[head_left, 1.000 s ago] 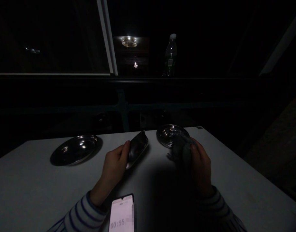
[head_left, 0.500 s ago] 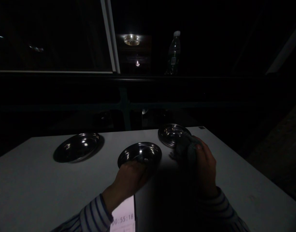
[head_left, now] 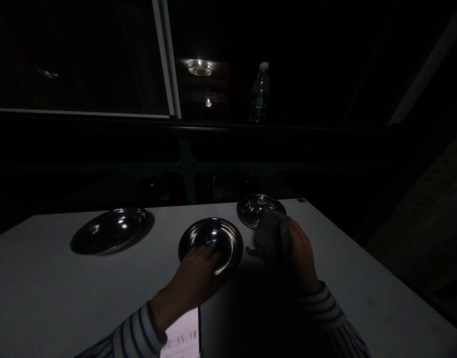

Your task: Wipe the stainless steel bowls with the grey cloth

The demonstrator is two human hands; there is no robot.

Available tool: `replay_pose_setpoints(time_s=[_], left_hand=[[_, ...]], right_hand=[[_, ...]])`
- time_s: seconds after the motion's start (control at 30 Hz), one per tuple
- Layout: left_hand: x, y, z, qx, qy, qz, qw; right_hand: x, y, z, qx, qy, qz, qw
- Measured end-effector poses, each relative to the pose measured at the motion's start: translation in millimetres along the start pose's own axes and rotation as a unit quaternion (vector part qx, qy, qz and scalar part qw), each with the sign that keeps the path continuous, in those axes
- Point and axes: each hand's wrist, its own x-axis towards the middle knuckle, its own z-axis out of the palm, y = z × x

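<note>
In dim light, my left hand (head_left: 200,271) grips the near rim of a round steel plate (head_left: 210,236) that lies flat on the white table (head_left: 45,293). My right hand (head_left: 301,258) is closed around a bunched grey cloth (head_left: 271,236), just right of that plate. Both wrists wear striped sleeves. Behind the cloth sits a smaller steel plate (head_left: 256,206).
A larger oval steel plate (head_left: 111,229) lies at the left of the table. A lit phone (head_left: 181,340) showing a timer rests by my left wrist. A plastic bottle (head_left: 260,94) stands on a dark ledge behind, and the table's right edge drops to a dark floor.
My left hand has turned the middle plate from standing on edge to lying flat and holds its near rim. My right hand with the cloth has shifted slightly left.
</note>
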Motion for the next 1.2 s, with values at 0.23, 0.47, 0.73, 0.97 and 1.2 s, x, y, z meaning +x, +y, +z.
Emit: replay_pose_setpoints(time_s=[0.23, 0.47, 0.73, 0.97, 1.2], left_hand=[[25, 34, -21.8, -0.426, 0.023, -0.071, 0.902], [41, 35, -42.5, -0.607, 0.117, -0.122, 0.776], [28, -5, -63.5, -0.593, 0.095, -0.139, 0.787], [30, -18, -66.2, -0.471, 0.146, -0.198, 0.847], [31, -23, -53.9, -0.262, 0.284, -0.24, 0.89]], right_hand=[[-6, -3, 35, 0.016, -0.069, 0.002, 0.998], [-6, -17, 63, 0.03, -0.228, -0.073, 0.97], [18, -31, 57, 0.067, -0.308, 0.036, 0.948], [22, -25, 64, 0.083, -0.313, 0.097, 0.941], [22, -30, 64, -0.042, -0.192, -0.004, 0.981]])
